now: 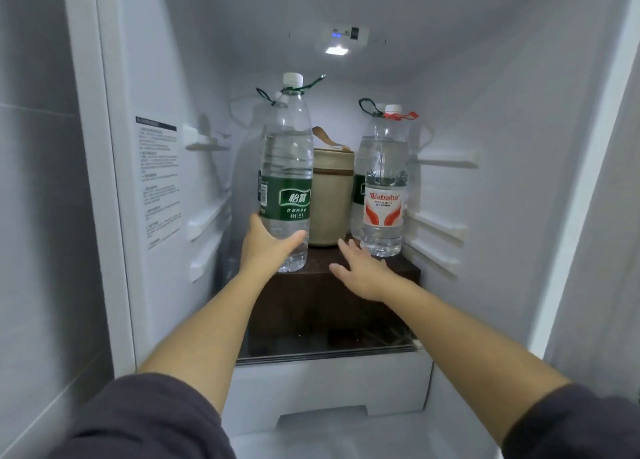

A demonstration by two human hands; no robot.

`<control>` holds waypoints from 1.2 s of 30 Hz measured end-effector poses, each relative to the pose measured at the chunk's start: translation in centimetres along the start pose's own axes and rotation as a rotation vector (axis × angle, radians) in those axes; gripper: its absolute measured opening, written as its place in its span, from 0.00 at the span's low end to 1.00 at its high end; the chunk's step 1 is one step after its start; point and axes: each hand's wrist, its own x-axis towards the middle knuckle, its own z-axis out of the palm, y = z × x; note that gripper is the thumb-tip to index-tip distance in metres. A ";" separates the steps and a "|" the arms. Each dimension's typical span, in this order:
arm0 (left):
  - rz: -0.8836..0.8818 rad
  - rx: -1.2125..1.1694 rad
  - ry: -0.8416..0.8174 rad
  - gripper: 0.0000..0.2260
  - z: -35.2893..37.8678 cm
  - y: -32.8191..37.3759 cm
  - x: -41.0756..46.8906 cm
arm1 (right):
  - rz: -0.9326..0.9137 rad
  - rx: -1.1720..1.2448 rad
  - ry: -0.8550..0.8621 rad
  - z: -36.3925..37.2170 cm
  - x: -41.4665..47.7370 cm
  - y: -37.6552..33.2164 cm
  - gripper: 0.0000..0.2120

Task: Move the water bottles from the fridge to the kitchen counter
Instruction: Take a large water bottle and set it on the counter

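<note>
Head camera is looking into the open fridge (145,168). Left hand (266,247) is wrapping the lower body of the green-labelled water bottle (286,174), thumb across the front, fingers behind; the bottle is upright at the front left of a dark brown box (329,303) that is serving as a platform on the glass shelf (325,353). Whether its base is resting on the box or just lifting off, cannot tell.

Right hand (360,271) is spread flat and holding nothing, fingertips (344,245) just short of the red-labelled Wahaha bottle (383,188), which is standing at the front right of the box. A beige zipped bag (331,199) is sitting between the two front bottles. Behind each is another bottle, mostly hidden, with a green cord loop at the neck.

Step in hand, by my reading: first pickup, both hands reaching at once. Next move is calling for the right hand to close round the Wahaha bottle low on its body, then both bottles coming straight out, clear of the bag and the side-wall ledges. Counter is not in view.
</note>
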 end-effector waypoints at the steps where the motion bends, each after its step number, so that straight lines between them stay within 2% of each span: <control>1: 0.000 -0.010 -0.004 0.36 0.0 -0.2 0.1 | -0.009 0.120 0.067 -1.3 0.5 -0.6 0.33; 4: 0.003 -0.034 -0.010 0.36 0.1 -0.7 0.4 | -0.024 0.446 0.205 -5.9 2.3 -2.9 0.35; 9: 0.026 -0.034 0.014 0.34 0.5 -1.5 0.7 | -0.130 0.828 0.201 -12.3 5.5 -7.7 0.42; 13: 0.029 -0.057 0.007 0.34 0.7 -2.1 1.1 | -0.190 0.915 0.225 -14.9 8.1 -11.5 0.44; 14: 0.032 -0.070 0.000 0.35 0.7 -2.2 1.2 | -0.194 0.905 0.223 -15.3 8.9 -12.1 0.43; 18: 0.085 -0.094 -0.003 0.35 0.9 -2.6 1.1 | -0.191 0.927 0.216 -16.0 9.8 -14.0 0.23; 22: 0.092 -0.117 -0.011 0.35 0.9 -2.7 0.9 | -0.169 0.920 0.225 -16.4 9.3 -13.9 0.21; 27: 0.120 -0.090 -0.083 0.38 0.6 -1.9 0.7 | -0.203 0.896 0.246 -17.5 7.2 -11.4 0.16; 30: 0.146 -0.034 -0.131 0.42 0.3 -1.0 0.1 | -0.162 0.916 0.243 -18.1 5.6 -9.0 0.14; 33: 0.222 0.063 -0.140 0.42 0.4 -0.1 -0.7 | -0.136 1.081 0.259 -18.2 3.9 -6.4 0.14; 36: 0.282 0.188 -0.074 0.45 0.6 0.2 -1.7 | -0.133 1.318 0.366 -17.6 2.6 -4.7 0.11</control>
